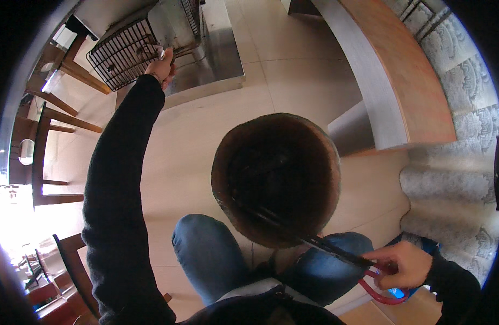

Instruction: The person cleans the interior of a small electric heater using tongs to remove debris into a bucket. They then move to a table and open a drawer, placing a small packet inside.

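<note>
My left hand [162, 67] is stretched out far ahead and gripping the near right edge of a black wire grille [121, 53]. The grille stands at an angle beside a metal heater or stove body [170, 30]; small pale bits show behind its bars. In my right hand [406, 266] are long dark tongs with red loop handles [379, 296]. Their shafts cross over my right knee and reach down into a round, deep pot or bucket [334, 162]. Its rough brown wall surrounds a dark inside, where the tongs' tips fade from sight.
The heater sits on a low metal-topped base [219, 61] on the tiled floor [184, 170]. A curved counter [395, 81] with a wooden edge stands right, beside a patterned grey curtain [448, 191]. Wooden chairs [38, 162] line the left. My knees [211, 248] flank the pot's near side.
</note>
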Tool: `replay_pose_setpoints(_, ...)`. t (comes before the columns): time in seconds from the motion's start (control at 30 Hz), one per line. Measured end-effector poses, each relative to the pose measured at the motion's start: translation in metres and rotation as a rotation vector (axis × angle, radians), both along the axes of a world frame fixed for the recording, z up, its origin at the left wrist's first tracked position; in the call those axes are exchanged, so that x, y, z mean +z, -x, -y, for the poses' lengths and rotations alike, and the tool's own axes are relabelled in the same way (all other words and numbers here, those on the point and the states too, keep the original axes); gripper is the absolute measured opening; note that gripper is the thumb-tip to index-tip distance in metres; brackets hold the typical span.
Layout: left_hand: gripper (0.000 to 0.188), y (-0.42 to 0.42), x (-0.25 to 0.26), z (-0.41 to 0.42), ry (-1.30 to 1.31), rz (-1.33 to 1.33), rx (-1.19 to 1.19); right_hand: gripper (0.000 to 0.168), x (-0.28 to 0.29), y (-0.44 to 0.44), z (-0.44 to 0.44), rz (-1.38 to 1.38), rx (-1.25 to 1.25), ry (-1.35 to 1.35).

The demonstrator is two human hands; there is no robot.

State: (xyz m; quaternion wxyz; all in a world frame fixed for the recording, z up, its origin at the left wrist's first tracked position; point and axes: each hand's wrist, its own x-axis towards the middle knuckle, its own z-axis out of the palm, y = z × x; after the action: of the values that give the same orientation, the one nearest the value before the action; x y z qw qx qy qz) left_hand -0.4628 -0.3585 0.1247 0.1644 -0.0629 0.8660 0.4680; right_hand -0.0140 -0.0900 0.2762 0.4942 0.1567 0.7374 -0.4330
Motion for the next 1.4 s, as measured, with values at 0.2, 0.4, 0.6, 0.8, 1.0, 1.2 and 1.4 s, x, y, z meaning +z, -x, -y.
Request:
replay_pose_setpoints(0.2,0.061,-0.004,0.005,-0.002,0.001,0.015,0.054,0.043,-0.001,-0.009,-0.009,-0.106,-0.163,0.162)
replay_pose_setpoints(0.4,0.06,0.003,-0.002,0.006,0.0,0.052,0.012,0.045,-0.007,-0.019,-0.005,-0.115,-0.313,0.218)
replay_pose_setpoints(0.6,0.06,-0.001,-0.001,0.0,-0.015,0.032,0.02,0.048,-0.029,-0.045,-0.002,-0.215,-0.431,0.264)
replay_pose_setpoints(0.8,0.06,-0.003,-0.002,0.0,-0.017,-0.026,0.014,0.043,-0.007,-0.015,0.024,-0.056,-0.277,0.19)
replay_pose_setpoints(1.0,0.057,0.003,-0.004,0.007,0.009,0.027,0.003,0.045,-0.011,-0.028,0.026,-0.035,-0.417,0.252)
replay_pose_setpoints(1.2,0.057,0.001,-0.001,0.005,0.02,0.037,0.009,0.048,-0.019,-0.036,0.024,-0.024,-0.499,0.218)
replay_pose_setpoints(1.4,0.057,0.003,-0.004,0.011,-0.012,0.006,-0.022,0.046,-0.038,-0.058,0.011,-0.088,-0.658,0.485)
